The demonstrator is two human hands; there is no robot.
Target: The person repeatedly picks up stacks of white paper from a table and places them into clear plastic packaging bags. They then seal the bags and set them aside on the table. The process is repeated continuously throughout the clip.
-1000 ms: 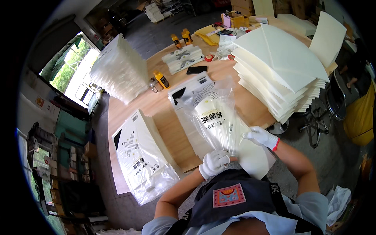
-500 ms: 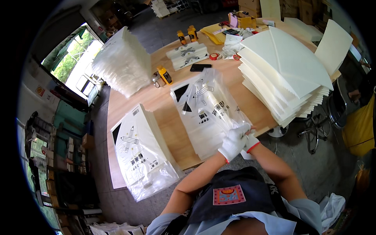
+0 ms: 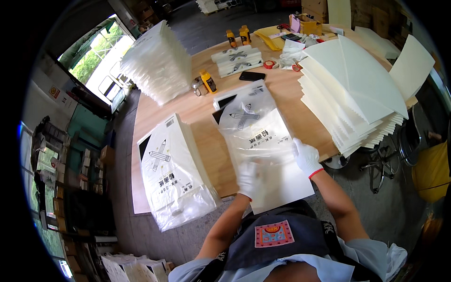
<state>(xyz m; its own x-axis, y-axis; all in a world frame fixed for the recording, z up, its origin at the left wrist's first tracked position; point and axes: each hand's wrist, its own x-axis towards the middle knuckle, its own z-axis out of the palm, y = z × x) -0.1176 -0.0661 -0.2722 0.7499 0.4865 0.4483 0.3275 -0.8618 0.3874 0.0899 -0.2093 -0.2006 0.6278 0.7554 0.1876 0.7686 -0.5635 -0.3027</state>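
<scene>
We have a printed clear bag (image 3: pixel 256 134) lying at the near edge of the worktop (image 3: pixel 209 141), partly over other printed packaging, with white sheets (image 3: pixel 284 188) jutting from its lower end toward our apron (image 3: pixel 307 235). Our left hand (image 3: pixel 247 178), in a white glove, is at the lower left of the bag and sheets; it is blurred, so we cannot tell how its fingers stand. Our gloved right hand (image 3: pixel 307 159) sits against the right edge, fingers pointing away from us; whether it grips, we cannot tell. To our left lies a stack of filled bags (image 3: pixel 171 171). To our right rises a tall pile of white paper (image 3: pixel 347 89). Beyond the bag we see a black phone (image 3: pixel 252 76) and a yellow bottle (image 3: pixel 208 82).
</scene>
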